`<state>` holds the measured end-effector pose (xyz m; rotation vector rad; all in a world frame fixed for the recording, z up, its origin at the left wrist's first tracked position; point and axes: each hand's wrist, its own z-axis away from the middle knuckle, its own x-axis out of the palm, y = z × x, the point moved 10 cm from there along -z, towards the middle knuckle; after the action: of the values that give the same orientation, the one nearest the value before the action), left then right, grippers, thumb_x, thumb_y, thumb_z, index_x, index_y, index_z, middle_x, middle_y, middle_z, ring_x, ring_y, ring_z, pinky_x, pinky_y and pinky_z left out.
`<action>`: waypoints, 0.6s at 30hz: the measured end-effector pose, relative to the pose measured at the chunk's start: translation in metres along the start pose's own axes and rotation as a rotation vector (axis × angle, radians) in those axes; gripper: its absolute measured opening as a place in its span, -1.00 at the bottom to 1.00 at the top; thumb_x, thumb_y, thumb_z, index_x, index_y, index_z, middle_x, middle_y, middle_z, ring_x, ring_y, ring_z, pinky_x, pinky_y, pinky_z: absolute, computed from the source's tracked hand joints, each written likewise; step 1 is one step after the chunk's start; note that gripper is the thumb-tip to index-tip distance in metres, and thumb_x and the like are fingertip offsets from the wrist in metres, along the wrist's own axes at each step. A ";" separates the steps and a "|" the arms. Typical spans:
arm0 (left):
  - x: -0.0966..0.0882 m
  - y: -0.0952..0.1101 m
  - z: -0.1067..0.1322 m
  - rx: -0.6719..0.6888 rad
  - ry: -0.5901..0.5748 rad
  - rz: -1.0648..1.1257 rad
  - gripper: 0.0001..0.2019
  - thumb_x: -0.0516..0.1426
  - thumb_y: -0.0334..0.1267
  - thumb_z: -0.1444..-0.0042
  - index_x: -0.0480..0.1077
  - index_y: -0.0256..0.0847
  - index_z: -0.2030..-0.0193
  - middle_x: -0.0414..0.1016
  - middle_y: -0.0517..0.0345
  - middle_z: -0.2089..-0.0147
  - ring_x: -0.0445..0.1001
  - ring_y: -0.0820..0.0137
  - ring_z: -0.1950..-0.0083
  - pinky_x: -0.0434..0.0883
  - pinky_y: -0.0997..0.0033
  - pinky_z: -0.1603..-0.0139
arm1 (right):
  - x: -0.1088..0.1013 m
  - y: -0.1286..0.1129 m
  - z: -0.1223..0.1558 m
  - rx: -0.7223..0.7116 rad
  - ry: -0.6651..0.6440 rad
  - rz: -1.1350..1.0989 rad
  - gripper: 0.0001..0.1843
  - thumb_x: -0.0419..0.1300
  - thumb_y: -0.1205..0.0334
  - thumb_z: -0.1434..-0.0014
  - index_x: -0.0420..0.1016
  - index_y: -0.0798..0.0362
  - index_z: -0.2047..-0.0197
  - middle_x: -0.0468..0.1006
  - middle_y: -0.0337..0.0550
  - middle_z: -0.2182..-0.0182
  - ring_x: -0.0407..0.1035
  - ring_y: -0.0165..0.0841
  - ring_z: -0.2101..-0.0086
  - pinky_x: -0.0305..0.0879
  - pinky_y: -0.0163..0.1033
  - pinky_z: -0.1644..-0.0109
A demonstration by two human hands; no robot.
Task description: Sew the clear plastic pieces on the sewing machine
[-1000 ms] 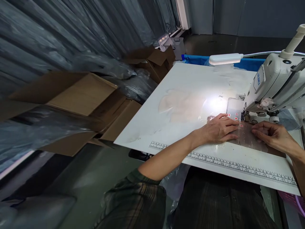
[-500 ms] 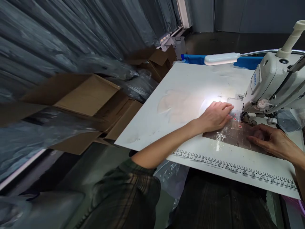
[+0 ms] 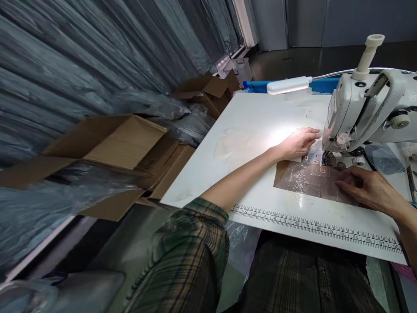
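A brownish, shiny see-through plastic sheet (image 3: 302,179) lies on the white sewing table under the needle area of a white sewing machine (image 3: 342,117). At its upper edge is a small clear piece with red marks (image 3: 315,157). My left hand (image 3: 298,142) rests just left of the needle, palm down, fingers stretched towards the machine, at the far side of the clear piece. My right hand (image 3: 369,188) is at the sheet's right end, thumb and fingers bent together on it. The right fingertips are partly hidden.
A printed ruler (image 3: 312,227) runs along the front edge of the white table (image 3: 195,182). A white lamp (image 3: 289,85) on a flexible arm stands behind. Open cardboard boxes (image 3: 127,139) and plastic wrapping sit on the left. Clear plastic (image 3: 384,158) lies right of the needle.
The camera view has shifted, showing more of the machine. My left hand has slid away from me, off the sheet's left part, uncovering more of it. My right hand stays at the right end.
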<state>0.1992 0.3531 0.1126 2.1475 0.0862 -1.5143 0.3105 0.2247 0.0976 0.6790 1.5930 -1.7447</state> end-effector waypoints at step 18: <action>0.012 0.018 0.095 -0.439 -0.161 0.977 -0.35 -0.05 0.24 -0.35 0.47 -0.35 -0.11 0.65 -0.13 0.23 0.62 0.38 0.38 0.53 0.43 0.42 | 0.052 -0.055 -0.025 0.147 -0.121 -0.682 -0.36 0.38 -0.30 0.09 0.50 0.03 0.12 0.60 -0.10 0.34 0.48 -0.33 0.41 0.46 -0.20 0.38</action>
<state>0.1280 0.2930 0.0843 1.3579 -0.5537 -0.9414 0.2334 0.2441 0.0906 0.0722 1.7405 -2.3483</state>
